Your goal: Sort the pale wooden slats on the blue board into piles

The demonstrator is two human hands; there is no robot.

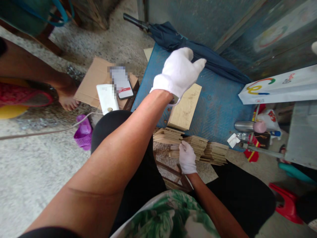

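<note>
Hovering loosely spread, left hand (178,71) above tile (185,106) lying lengthwise toward platform's (218,102) near edge; right hand (187,157), nearer, pinches stacks (198,147) there.

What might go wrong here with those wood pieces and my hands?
The stacked wood pieces overhang the blue table edge, steadied only by the right hand; they might slide off. The left hand hovers above the single stack, and a clumsy reach may nudge it.
</note>
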